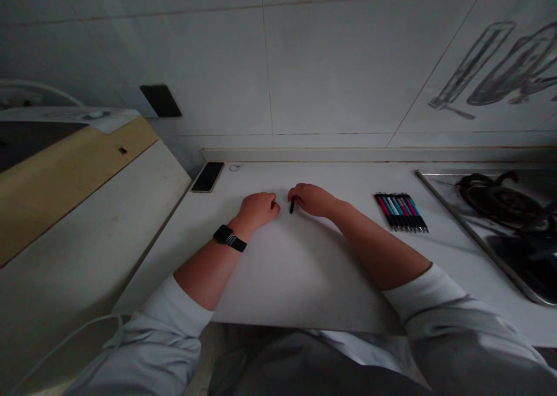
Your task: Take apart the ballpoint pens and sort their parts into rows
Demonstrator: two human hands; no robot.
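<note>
Both my hands rest on a white countertop (282,268). My right hand (314,200) is curled, and a small black pen-like piece (292,205) sticks out of its fingertips. Close beside it, my left hand (259,208) is closed in a loose fist, with a black watch (229,237) on the wrist; whatever its fingers hold is hidden. To the right of my right hand, several pens (401,211) in red, blue and black lie side by side.
A dark phone (208,176) lies at the back left corner of the counter. A steel gas hob with a black burner (500,201) fills the right side. A tiled wall rises behind. A lower beige and white surface (78,222) adjoins on the left.
</note>
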